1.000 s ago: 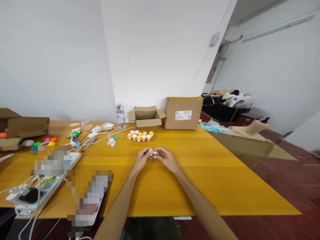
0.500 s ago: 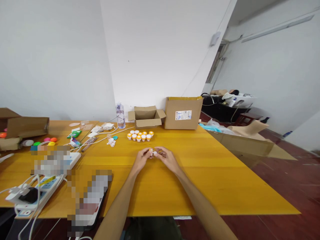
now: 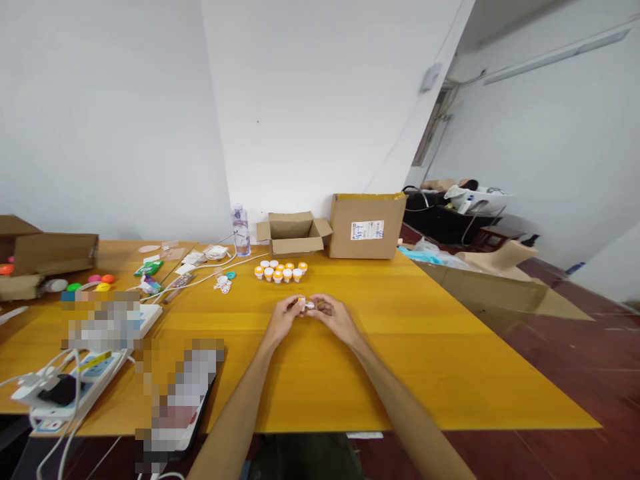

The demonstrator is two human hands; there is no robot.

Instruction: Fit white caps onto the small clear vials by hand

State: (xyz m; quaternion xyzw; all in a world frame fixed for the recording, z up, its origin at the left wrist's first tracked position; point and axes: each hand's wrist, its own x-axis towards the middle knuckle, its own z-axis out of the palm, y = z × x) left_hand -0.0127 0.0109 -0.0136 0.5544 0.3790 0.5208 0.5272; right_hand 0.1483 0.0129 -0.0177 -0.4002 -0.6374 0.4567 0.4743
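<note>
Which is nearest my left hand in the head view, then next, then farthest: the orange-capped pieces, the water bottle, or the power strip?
1. orange-capped pieces, just beyond the left hand
2. water bottle, back left by the wall
3. power strip, near left edge

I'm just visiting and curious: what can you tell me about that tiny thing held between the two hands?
The small orange-and-white piece looks like plastic, with an orange end toward the left hand and a pale or silvery end toward the right hand. Both hands pinch it between fingertips, just above the yellow table. It resembles the orange-and-white caps grouped farther back. Fingers hide much of it, so finer detail cannot be told.
</note>
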